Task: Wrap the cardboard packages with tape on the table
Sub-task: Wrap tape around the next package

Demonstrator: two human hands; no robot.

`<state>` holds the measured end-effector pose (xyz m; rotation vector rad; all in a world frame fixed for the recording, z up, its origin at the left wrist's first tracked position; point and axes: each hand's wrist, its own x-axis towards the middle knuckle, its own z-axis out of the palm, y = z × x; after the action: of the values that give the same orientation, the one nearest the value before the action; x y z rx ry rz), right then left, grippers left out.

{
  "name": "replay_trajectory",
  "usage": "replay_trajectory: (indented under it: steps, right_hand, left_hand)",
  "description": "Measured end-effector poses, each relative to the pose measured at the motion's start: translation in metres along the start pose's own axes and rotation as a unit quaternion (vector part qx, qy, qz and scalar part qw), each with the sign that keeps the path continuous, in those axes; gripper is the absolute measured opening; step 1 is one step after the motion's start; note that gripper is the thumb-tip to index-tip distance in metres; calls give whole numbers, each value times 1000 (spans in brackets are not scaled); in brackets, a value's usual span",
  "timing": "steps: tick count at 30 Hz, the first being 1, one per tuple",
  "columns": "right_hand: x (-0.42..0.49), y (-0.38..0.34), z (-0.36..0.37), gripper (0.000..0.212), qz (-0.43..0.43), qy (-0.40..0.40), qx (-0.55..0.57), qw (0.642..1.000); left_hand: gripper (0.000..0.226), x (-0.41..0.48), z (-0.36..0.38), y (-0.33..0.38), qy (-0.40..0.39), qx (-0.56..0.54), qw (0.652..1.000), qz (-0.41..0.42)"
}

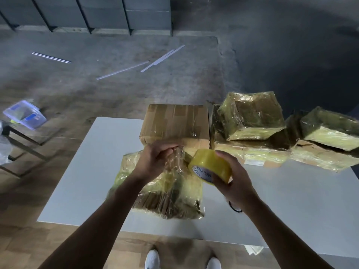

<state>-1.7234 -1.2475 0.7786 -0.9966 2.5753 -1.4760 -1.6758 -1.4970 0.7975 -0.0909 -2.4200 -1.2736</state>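
Note:
A flat cardboard package (174, 197) covered in yellowish clear tape lies on the white table (87, 171) in front of me. My right hand (235, 181) grips a yellow tape roll (210, 166) just above the package's right side. My left hand (155, 160) pinches the loose strip of clear tape (177, 158) pulled from the roll, above the package's far edge. Behind it stands a plain brown cardboard box (174, 123) with only a few tape strips.
Several taped packages (250, 117) are stacked at the table's far right, some overhanging the edge (330, 133). A clear plastic tub (25, 114) sits on a metal frame to the left. White strips lie on the concrete floor. My white shoes show below the near edge.

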Motion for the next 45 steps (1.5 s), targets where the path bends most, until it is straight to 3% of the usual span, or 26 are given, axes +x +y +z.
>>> replay_trajectory:
  steps: [4, 7, 11, 14, 18, 24, 27, 29, 35, 40, 45]
  right_hand:
    - [33, -23, -19, 56, -57, -68, -108, 990]
    - [40, -27, -29, 55, -95, -130, -232, 959]
    - [38, -25, -30, 69, -85, -198, -261, 941]
    - [41, -22, -31, 79, -78, -187, -208, 957]
    - [41, -30, -31, 78, -72, -124, -73, 987]
    - [53, -46, -48, 67, -127, -144, -270, 944]
    - [47, -39, -51, 68, -141, -162, -333, 918]
    - [44, -28, -50, 74, -111, -178, -322, 923]
    - [41, -13, -53, 74, -28, -190, -181, 965]
    - [27, -14, -23, 65, -18, -207, -222, 953]
    - [26, -17, -4, 65, -23, -171, -210, 962]
  left_hand:
    - [42, -5, -16, 2, 4, -90, 996, -24]
    - [47, -9, -28, -1, 63, -196, 975, -86]
    - [46, -19, -35, -8, 69, -205, 972, -90]
    - [24, -22, -43, -17, 78, -218, 966, -111]
    - [25, -28, -56, -22, 101, -255, 957, -95]
    - [41, -31, -46, -12, 114, -283, 945, -123]
    - [34, -32, -52, -18, 141, -304, 934, -124]
    - [18, -32, -50, -19, 140, -315, 928, -138]
    - [20, -37, -38, -36, 155, -375, 896, -179]
    - [27, -47, -30, -28, 172, -407, 862, -248]
    - [38, -49, -42, -29, 176, -304, 911, -217]
